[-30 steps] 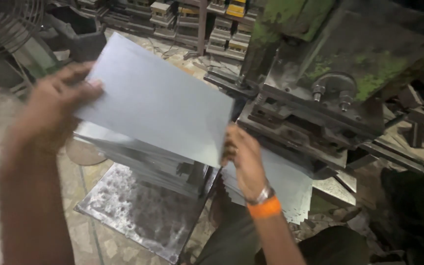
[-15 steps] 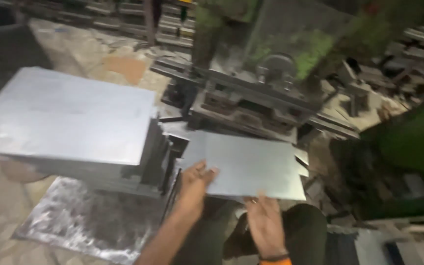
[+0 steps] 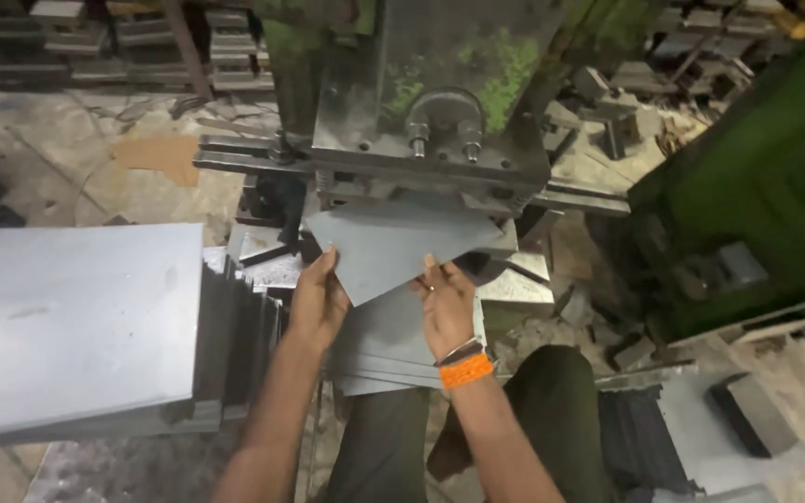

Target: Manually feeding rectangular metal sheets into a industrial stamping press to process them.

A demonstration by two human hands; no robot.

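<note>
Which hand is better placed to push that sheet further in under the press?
Probably the right hand: it lies on the rear edge of the metal sheet, in line with the press. The left hand grips the sheet's side corner, better for steering.
</note>
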